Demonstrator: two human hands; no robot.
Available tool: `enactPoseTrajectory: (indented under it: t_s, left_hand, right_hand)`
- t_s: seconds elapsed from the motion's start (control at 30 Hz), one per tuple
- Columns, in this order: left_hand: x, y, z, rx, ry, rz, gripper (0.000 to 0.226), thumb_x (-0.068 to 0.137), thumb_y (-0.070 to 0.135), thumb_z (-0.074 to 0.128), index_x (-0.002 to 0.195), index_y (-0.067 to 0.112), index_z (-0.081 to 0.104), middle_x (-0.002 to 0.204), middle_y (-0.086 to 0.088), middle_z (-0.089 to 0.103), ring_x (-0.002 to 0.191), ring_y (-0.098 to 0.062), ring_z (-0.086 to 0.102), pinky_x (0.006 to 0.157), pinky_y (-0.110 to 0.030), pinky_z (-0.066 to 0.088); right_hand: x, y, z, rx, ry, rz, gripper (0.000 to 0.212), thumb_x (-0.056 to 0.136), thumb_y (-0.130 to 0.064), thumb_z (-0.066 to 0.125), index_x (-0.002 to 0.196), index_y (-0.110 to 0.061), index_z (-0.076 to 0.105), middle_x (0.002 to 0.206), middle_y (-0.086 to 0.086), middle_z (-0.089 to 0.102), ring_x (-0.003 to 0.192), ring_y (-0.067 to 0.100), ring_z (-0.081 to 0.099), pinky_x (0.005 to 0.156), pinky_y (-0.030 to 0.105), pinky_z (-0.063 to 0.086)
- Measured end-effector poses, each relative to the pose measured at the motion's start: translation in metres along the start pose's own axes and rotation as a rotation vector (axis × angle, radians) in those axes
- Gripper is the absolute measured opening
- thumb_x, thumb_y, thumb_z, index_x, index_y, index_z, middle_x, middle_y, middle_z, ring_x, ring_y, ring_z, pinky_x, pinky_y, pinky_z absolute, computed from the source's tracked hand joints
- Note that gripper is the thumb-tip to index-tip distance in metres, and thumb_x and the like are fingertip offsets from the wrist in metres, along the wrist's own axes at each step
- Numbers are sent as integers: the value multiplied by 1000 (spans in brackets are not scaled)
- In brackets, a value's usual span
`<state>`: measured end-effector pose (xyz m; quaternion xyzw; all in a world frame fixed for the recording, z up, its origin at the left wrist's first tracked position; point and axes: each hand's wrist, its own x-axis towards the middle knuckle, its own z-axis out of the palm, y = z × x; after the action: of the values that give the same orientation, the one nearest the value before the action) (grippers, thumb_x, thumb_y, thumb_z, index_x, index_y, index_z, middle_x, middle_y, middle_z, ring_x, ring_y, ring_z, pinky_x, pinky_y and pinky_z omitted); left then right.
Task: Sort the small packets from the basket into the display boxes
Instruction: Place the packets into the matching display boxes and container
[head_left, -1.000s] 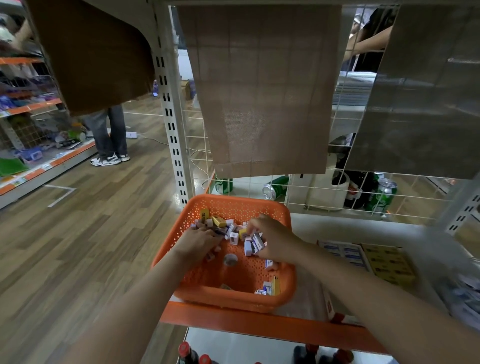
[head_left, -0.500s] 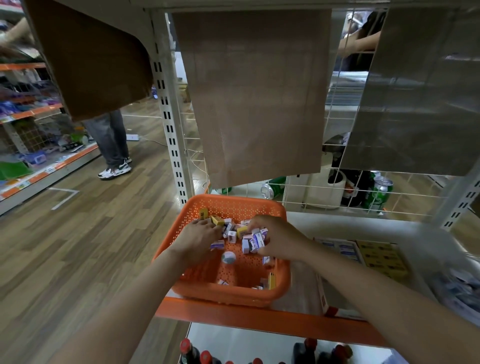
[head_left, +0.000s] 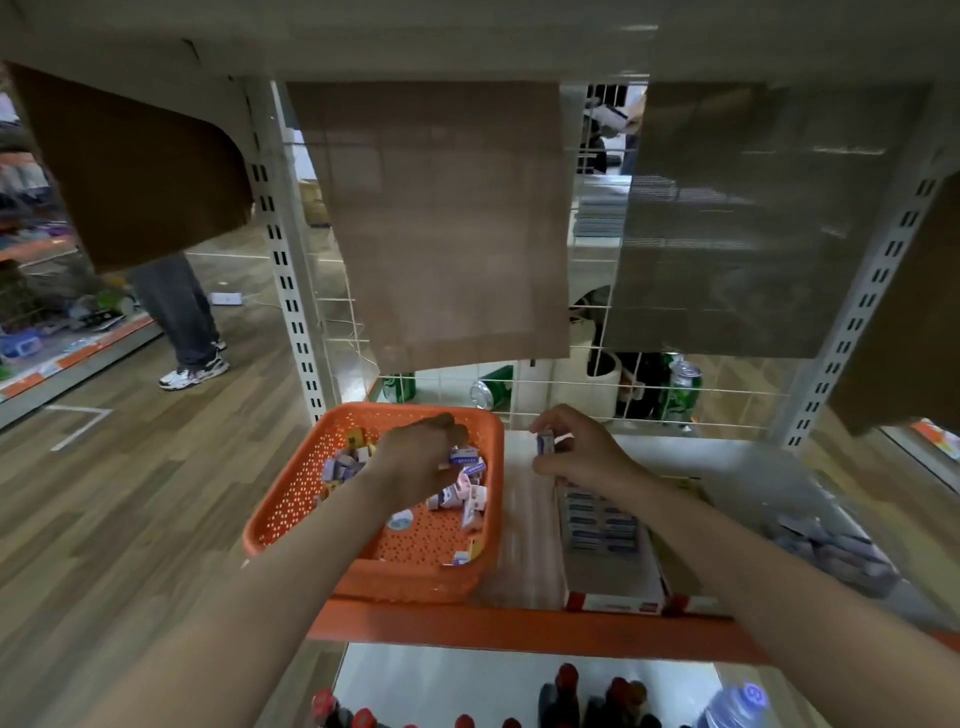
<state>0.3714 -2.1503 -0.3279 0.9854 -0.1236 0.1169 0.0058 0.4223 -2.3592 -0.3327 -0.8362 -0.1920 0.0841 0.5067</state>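
The orange perforated basket (head_left: 291, 499) sits at the left end of the white shelf and holds several small packets (head_left: 460, 493), mostly white, blue and pink, with some yellow. My left hand (head_left: 421, 457) is inside the basket with its fingers curled down, pinching a white-and-blue packet (head_left: 464, 456). To the right of the basket, my right hand (head_left: 576, 452) is raised over the shelf and pinches a small blue-and-white packet (head_left: 544, 441). It is at the far end of the display box of blue packets (head_left: 597, 519). My right forearm mostly hides a yellow display box (head_left: 685, 486).
Brown mats (head_left: 441, 218) hang from the shelf above, in front of a wire grid with green cans (head_left: 680, 384) behind it. A clear bag of packets (head_left: 831, 551) lies at the right. Bottles (head_left: 566, 696) stand below the orange shelf edge (head_left: 519, 629). A person (head_left: 182, 312) stands in the left aisle.
My right hand has left the basket with a packet and moved right, over the shelf by the blue display box. My left hand has shifted right inside the basket.
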Motion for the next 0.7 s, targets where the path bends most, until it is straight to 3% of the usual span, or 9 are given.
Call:
enactPoseTrajectory:
  t_s: [0.17,0.3,0.37,0.47,0.57,0.7]
  left_hand:
    - [13,16,-3,-31,29,28,22,90,29,56,110,23,58,113,3,54,101,-17,57,70,-24,40]
    - [22,32,1,-39,25,63,22,90,29,55,111,22,57,114,3,54,102,-18,57,70,-25,40]
    - [25,40,6,-53,26,97,21,90,29,54,109,21,57,113,3,55,102,-19,57,69,-26,40]
    - [27,55,11,-68,-3,117,23,90,28,54,111,20,56,111,2,54,102,-18,55,69,-25,39]
    - [31,69,16,-75,-20,146,25,90,27,54,114,19,55,112,1,54,101,-19,56,69,-24,38]
    - [33,80,22,-94,-32,186,27,92,27,52,118,18,54,111,1,54,99,-18,57,65,-24,33]
  right_hand:
    - [-12,19,-32,143,37,171,31,79,-11,72,107,-8,57,101,8,59,79,18,58,62,26,46]
    - [-20,43,-48,-147,56,111,22,80,-4,69,97,-15,62,105,3,60,102,21,57,75,24,46]
    - [-24,51,-53,-293,43,71,28,82,-1,67,106,-14,63,111,2,61,106,19,57,82,22,43]
    - [-33,61,-58,-388,20,59,33,85,-2,65,116,-13,55,109,0,58,104,15,55,78,21,43]
    - [-39,71,-62,-526,-47,46,20,85,-5,65,96,-19,54,108,1,62,100,16,59,77,25,50]
    - [-44,73,-67,-594,-72,-4,16,80,0,66,78,-16,67,93,-1,67,90,16,63,82,39,54]
